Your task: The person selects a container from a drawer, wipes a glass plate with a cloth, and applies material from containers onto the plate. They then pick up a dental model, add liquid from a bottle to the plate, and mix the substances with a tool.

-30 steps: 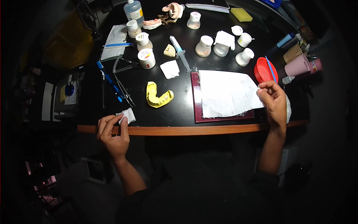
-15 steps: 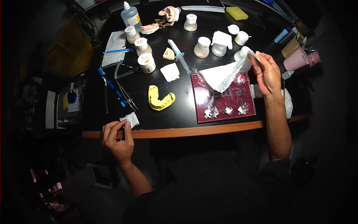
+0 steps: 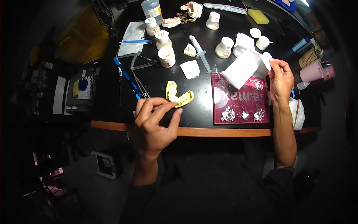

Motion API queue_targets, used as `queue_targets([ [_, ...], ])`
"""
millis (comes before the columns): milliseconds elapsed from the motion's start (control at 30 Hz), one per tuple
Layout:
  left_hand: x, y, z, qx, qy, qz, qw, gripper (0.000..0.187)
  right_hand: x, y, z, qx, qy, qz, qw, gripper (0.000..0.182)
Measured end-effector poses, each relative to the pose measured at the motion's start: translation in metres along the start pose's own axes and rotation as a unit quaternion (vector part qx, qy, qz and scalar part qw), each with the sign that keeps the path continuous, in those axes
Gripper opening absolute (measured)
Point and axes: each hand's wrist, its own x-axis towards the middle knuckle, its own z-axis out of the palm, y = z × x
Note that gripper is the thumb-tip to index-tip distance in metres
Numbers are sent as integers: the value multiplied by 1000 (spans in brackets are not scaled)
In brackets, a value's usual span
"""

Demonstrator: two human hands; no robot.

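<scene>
Black bench [image 3: 112, 108]: right hand [image 3: 280, 80] pinching tissue [image 3: 244, 67], left hand [image 3: 154, 121] near yellow cast [image 3: 179, 98]

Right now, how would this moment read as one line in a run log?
left hand: open, reaching at yellow dental mould | right hand: pinching white tissue lifted off red mixing slab | paste dabs uncovered

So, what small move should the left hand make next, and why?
Probably close the left hand on the yellow tooth mould. Its fingers are open and reach toward the mould, with the fingertips at its near edge, and nothing is gripped yet. The right hand holds the white tissue up off the red plate, which lies bare.
</scene>
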Motion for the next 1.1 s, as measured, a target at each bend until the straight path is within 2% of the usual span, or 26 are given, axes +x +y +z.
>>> queue_targets([
  [133,12,4,20,59,-10,5,998,29,-3,0,4,-13,-3,-40,999,13],
  [400,13,4,36,118,-27,-49,991,21,-11,4,4,-127,-55,-79,987,10],
  [567,7,0,40,105,-31,-44,993,17,-12,5,0,-190,-59,-66,978,11],
  [667,3,-4,41,80,-22,-25,996,15,-13,3,-1,-220,-61,-93,969,11],
  [1100,-3,-6,38,66,-31,-24,997,17,-14,5,-3,-235,-71,-122,962,12],
])
